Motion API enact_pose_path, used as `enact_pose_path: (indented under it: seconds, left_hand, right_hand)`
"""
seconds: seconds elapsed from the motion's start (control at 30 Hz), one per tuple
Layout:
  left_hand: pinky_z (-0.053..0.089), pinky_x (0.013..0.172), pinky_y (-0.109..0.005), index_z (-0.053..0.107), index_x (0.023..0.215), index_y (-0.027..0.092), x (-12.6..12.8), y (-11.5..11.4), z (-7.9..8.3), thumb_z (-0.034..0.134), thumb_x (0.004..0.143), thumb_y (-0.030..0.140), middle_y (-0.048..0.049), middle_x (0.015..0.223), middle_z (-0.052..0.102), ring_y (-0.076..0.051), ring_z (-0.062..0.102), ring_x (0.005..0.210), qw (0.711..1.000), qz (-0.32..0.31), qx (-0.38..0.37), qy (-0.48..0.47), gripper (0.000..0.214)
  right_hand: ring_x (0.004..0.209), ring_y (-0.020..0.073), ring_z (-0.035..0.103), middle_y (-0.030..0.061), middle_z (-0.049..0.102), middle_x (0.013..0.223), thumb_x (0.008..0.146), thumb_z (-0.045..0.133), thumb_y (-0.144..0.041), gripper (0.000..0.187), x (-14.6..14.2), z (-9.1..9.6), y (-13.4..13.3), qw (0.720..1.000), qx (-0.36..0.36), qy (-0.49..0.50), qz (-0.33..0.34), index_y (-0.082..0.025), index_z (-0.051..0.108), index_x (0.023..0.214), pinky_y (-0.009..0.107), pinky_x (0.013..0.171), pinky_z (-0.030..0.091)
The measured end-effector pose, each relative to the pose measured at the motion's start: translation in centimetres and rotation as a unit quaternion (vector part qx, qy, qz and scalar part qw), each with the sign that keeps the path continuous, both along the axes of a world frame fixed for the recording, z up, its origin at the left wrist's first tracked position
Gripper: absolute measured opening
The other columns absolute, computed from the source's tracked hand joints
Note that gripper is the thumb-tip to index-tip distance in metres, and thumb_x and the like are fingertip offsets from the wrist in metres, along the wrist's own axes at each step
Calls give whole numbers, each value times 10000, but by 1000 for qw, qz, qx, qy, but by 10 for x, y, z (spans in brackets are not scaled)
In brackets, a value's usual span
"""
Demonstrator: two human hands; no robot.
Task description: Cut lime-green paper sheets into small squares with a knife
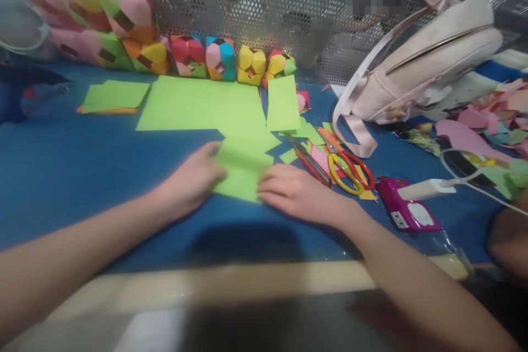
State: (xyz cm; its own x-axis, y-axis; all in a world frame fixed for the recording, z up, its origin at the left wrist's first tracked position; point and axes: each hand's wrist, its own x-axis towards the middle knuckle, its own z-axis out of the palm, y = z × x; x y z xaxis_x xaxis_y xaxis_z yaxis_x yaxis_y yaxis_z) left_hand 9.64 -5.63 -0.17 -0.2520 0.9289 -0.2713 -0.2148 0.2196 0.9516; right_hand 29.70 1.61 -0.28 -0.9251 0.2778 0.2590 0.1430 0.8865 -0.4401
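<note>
A small sheet of light green paper (241, 173) is held near the table's front edge, its far part bent up or folded over. My left hand (201, 177) grips its left side, thumb on top and fingers at the upper corner. At the right side, my right hand (286, 190) has its fingers curled together on the paper's edge. Just beyond lie larger green sheets (193, 102), partly overlapped by the held piece. Scissors with red and yellow handles (346, 170) and a red cutter knife (311, 162) rest to the right of my right hand.
Folded paper balls (188, 55) line the back along a perforated metal panel (272, 0). A green paper stack (115, 96) lies left. At right are a pale backpack (429, 60), a magenta device (408, 206) with a white plug and cable, paper scraps (478, 126) and another person's arm (511, 231).
</note>
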Motion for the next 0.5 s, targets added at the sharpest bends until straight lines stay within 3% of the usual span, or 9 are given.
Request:
enact_pose_path:
  seconds: [0.1, 0.17, 0.23, 0.37, 0.5]
  left_hand:
    - [553, 681, -280, 576, 1166, 142, 1, -2, 9, 535, 572, -12, -95, 966, 708, -217, 698, 830, 999, 20, 9, -25, 614]
    - [563, 748, -302, 576, 1177, 151, 1, -4, 14, 559, 588, -10, -94, 996, 708, -222, 695, 880, 999, 38, 20, -33, 610]
    - [567, 788, -315, 577, 1182, 160, 0, -6, 18, 592, 596, -2, -89, 1022, 706, -226, 691, 914, 997, 53, 34, -34, 608]
    - [578, 795, -316, 590, 1142, 164, 0, -9, 19, 627, 591, 6, -84, 1058, 705, -240, 687, 953, 995, 65, 62, -49, 575]
    - [594, 761, -315, 588, 1099, 148, 5, -10, 21, 621, 600, -13, -83, 1009, 717, -236, 702, 908, 994, 72, 50, -61, 525]
  right_hand:
    - [774, 146, 589, 38, 638, 807, 923, 549, -209, 177, -3, -2, 3, 988, -83, 69, -114, -163, 628, 772, 301, 744, 476]
    - [655, 125, 551, -3, 586, 705, 873, 608, -283, 186, -5, -3, 6, 955, -159, 108, -226, -182, 556, 726, 276, 633, 454]
    - [562, 111, 518, -36, 548, 633, 826, 653, -386, 246, -8, -2, 6, 911, -268, 119, -290, -195, 521, 746, 258, 543, 427]
    - [425, 85, 472, -68, 534, 513, 765, 701, -450, 316, -15, 1, -1, 845, -472, 63, -244, -194, 517, 782, 217, 423, 359]
    - [346, 47, 388, -63, 509, 418, 745, 717, -377, 274, -21, -2, -11, 811, -554, 31, -187, -159, 570, 666, 192, 372, 286]
